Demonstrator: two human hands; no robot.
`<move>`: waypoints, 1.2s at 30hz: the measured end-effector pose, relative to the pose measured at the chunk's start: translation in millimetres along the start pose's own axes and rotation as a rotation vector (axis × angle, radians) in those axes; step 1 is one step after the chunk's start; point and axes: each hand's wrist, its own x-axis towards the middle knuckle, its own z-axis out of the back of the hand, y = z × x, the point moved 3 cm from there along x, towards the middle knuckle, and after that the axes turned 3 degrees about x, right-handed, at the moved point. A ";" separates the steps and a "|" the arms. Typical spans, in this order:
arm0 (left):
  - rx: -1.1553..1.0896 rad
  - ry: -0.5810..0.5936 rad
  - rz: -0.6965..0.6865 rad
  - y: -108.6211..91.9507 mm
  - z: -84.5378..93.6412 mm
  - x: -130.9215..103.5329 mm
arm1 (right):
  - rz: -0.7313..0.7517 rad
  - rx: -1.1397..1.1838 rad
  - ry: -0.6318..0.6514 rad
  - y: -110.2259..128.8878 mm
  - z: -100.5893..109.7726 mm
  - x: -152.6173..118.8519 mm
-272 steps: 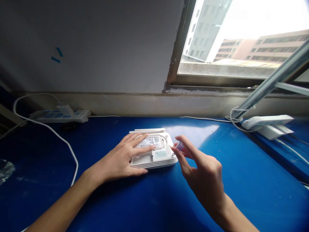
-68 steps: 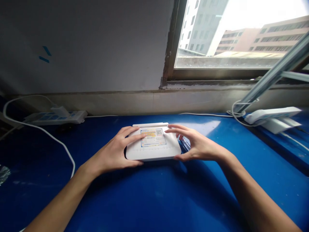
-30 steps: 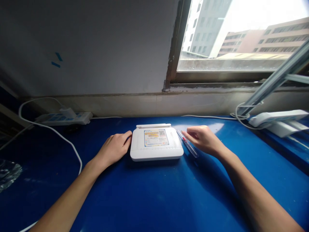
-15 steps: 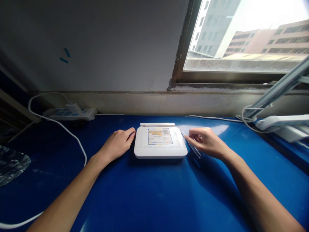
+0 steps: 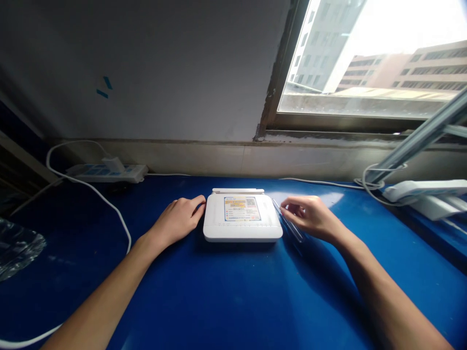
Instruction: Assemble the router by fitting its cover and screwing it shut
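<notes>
A white router (image 5: 242, 233) with a printed label on top lies flat on the blue table, its white antenna (image 5: 238, 191) folded along the back edge. My left hand (image 5: 180, 216) rests at the router's left side, with bent fingers and thumb against that edge. On the other side, my right hand (image 5: 310, 214) is curled, thumb and fingertips closed at a thin, shiny phone-like slab (image 5: 293, 230). The slab stands tilted close along the router's right side; my fingers partly cover it.
A power strip (image 5: 136, 173) with a white plug and cable sits back left; crinkled clear plastic (image 5: 22, 248) lies at the left. Another power strip (image 5: 419, 189) and a slanted metal bar (image 5: 412, 138) are at right. The wall and window bound the back.
My right hand and the slab have shifted slightly left, closer to the router. The left hand stays at the router's edge; the whole view has shifted a little.
</notes>
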 end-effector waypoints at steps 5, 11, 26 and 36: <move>0.018 -0.090 0.025 3.7 -0.1 -0.2 | -0.019 0.023 -0.021 0.8 7.6 -0.9; -0.022 -0.373 -0.007 -8.1 11.7 -3.3 | -0.051 0.117 -0.067 0.3 16.4 -5.1; 0.202 0.103 -0.483 -104.7 6.7 43.4 | -0.100 0.131 -0.099 -14.1 18.3 -5.8; 0.261 0.225 -0.500 -129.9 0.6 45.7 | -0.130 0.145 -0.139 -22.0 19.7 -6.5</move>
